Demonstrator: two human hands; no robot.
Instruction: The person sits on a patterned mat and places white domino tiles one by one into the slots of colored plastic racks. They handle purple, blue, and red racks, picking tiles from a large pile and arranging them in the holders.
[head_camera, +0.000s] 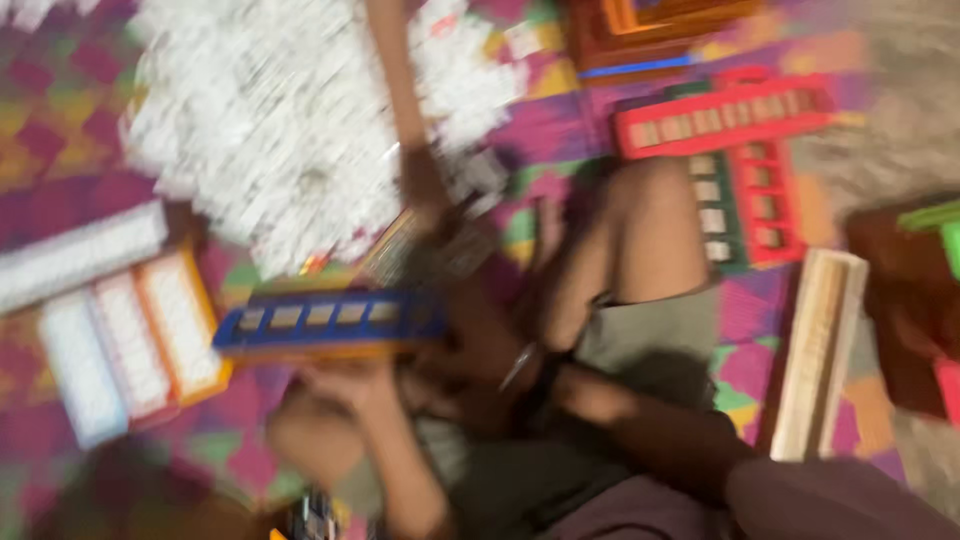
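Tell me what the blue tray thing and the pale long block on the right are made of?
The picture is blurry, so these are guesses. The blue tray, near the left hand, looks like smooth plastic: bright even colour and moulded slots in a row. The pale block looks like bare, unpainted wood: light tan, with faint lines along its length like grain. The colourful mat under them looks woven.

No packages, labels, signs, screens discernible; view blurred.

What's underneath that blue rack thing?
Under the blue rack a hand supports it from below. An orange strip runs along its lower edge, over the patterned mat. Blur hides how the fingers sit.
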